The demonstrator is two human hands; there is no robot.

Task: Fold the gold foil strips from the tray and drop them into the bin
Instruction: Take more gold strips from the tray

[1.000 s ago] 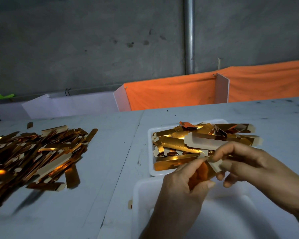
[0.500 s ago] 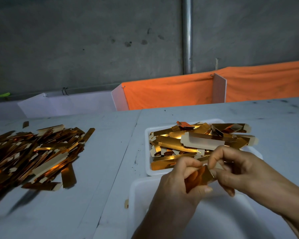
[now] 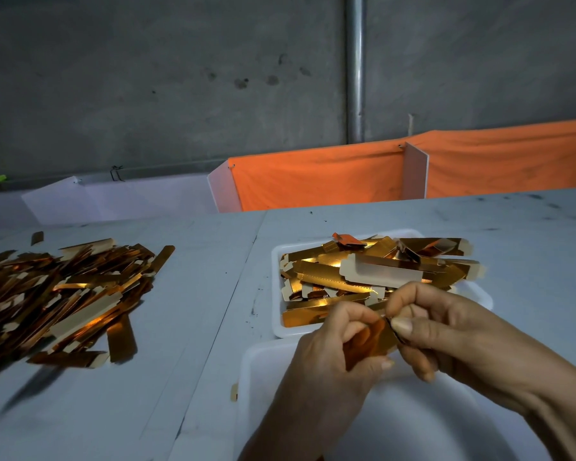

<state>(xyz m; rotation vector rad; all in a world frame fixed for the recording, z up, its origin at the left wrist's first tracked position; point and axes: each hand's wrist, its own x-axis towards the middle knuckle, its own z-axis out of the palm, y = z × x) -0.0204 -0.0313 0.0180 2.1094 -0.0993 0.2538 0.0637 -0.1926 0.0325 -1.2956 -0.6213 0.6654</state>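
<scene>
Head camera looks down on a pale table (image 3: 187, 327) where a person works one gold foil strip (image 3: 374, 341) between both hands, right over the near white bin (image 3: 263, 367). The left hand (image 3: 333, 357) pinches the strip's left part between thumb and curled fingers; the right hand (image 3: 446, 331) clamps the other end between thumb and forefinger, so both hands are closed on the same piece. Compared with a second ago, the strip has shortened: then it stretched out between the hands with a pale tab showing, and now the hands have drawn together and the foil sits doubled up as a short, bent piece between the thumbs. I judge the fold to be nearly finished, with only the crease to press before letting go.

At twelve o'clock from the hands, touching the bin's far edge, the white tray (image 3: 276, 294) still holds a heaped stock of unfolded strips, some hanging over its right rim. Out at nine o'clock a much larger loose pile of strips (image 3: 57, 294) sprawls on the table. Since the hands already hover above the bin's opening, a simple release should drop the piece in; plenty of work remains, judging by the tray.
</scene>
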